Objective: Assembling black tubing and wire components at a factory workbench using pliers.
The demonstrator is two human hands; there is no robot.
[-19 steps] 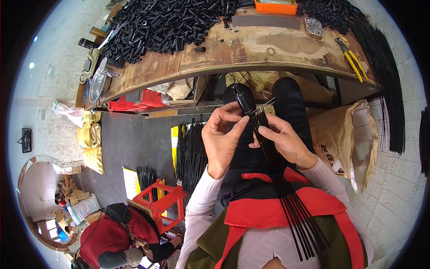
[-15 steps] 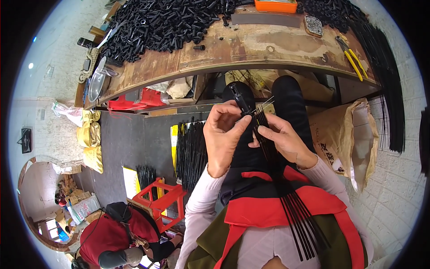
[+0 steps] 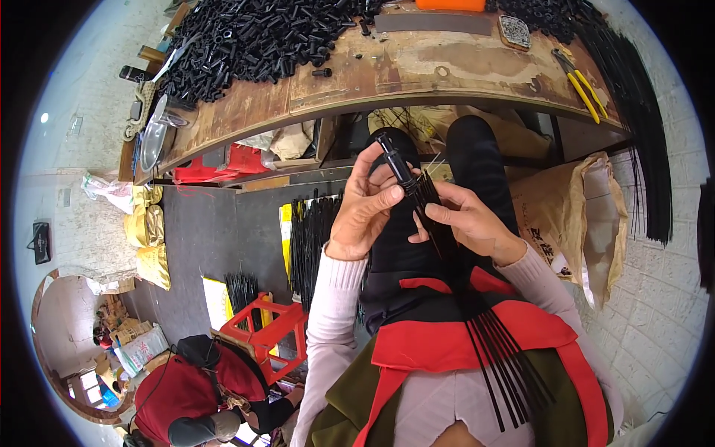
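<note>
My left hand (image 3: 361, 212) grips a short black tube piece (image 3: 395, 160) between thumb and fingers, held just below the workbench edge. My right hand (image 3: 465, 220) pinches a bundle of thin black rods (image 3: 477, 313) close to where the rods meet the tube. The rods fan out downward across my lap and red apron. Both hands touch each other over my black trousers.
A worn wooden workbench (image 3: 417, 71) carries a big heap of black tube pieces (image 3: 253, 41), yellow-handled pliers (image 3: 581, 86) and long black rods (image 3: 640, 134) at the right. A brown sack (image 3: 573, 223) stands right; a red stool (image 3: 261, 331) and another seated person (image 3: 201, 387) lower left.
Both hands have shifted slightly with the tube and rods, my left fingers turning the tube piece; the grip on each stays the same.
</note>
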